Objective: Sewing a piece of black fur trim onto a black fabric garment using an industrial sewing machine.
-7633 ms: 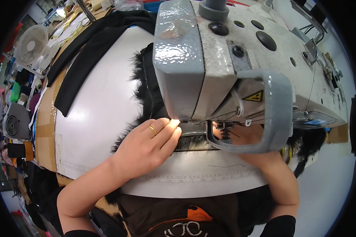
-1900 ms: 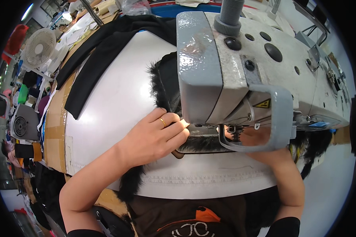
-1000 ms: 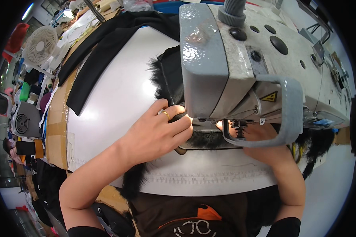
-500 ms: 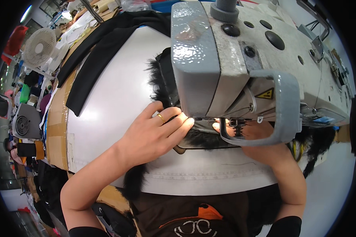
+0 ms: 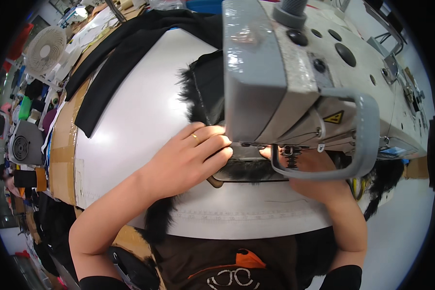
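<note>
Both hands feeding black fur fabric (image 5: 249,169) under the head of a grey sewing machine (image 5: 295,82).

Left hand (image 5: 188,162) lies flat-ish on the fur, fingers (image 5: 217,145) curled and pressed down right next to the needle area, gold ring (image 5: 195,137) on one finger. Right hand (image 5: 319,174) sits mostly behind the machine's grey guard loop (image 5: 360,145), fingertips on the fur, can't tell how open it is. The fur runs across the white table (image 5: 140,121), under the machine. More black cloth (image 5: 125,48) lies farther back, and a fan (image 5: 44,48) stands off to the left.
</note>
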A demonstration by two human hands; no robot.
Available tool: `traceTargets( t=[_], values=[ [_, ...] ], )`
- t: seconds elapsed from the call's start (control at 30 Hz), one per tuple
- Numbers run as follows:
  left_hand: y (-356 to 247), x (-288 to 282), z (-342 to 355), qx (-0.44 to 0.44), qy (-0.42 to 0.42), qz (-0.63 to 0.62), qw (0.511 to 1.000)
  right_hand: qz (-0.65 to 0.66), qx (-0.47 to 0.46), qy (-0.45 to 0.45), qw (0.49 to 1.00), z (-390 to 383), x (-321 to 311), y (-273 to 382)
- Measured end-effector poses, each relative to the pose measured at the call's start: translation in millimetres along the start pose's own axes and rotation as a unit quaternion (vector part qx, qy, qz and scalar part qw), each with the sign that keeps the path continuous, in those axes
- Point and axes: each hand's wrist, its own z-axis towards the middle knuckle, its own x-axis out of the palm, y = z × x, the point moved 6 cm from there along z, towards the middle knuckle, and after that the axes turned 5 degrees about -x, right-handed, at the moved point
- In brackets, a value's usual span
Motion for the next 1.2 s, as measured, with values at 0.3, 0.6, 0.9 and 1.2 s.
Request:
traceTargets(
  t=[0.3, 0.6, 0.9, 1.2],
  values=[
    [11, 14, 6, -0.04, 0.101, -0.052, 0.993, -0.412, -0.171, -0.058, 0.893, 1, 13, 2],
    [1, -1, -1, -0.024, 0.028, 0.001, 0.999, -0.245, -0.237, -0.148, 0.928, -9, -1, 19],
    [6, -3, 0, -0.029, 0.011, 0.004, 1.0, -0.118, -0.203, -0.109, 0.966, -13, -6, 4],
    [1, -3, -4, -0.014, 0.002, 0.004, 1.0, -0.131, -0.199, -0.085, 0.968, -18, -1, -6]
  ],
)
